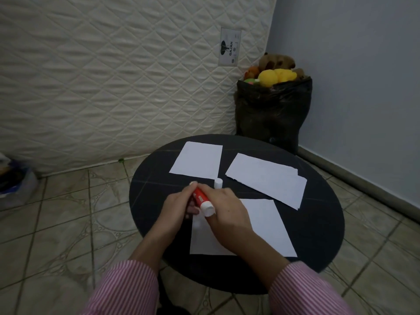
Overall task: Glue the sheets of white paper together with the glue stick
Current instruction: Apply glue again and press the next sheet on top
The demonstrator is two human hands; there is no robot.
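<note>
A red glue stick with a white end is gripped between both hands over the round black table. My left hand wraps its red body. My right hand pinches the white end nearest me. A small white cap stands upright on the table just behind my hands. One white sheet lies under my right hand. Another sheet lies at the far left, and a small stack of sheets sits at the far right.
A quilted mattress leans against the wall behind the table. A black bag full of soft toys stands in the corner. The floor is tiled, with a plastic bag at the left edge.
</note>
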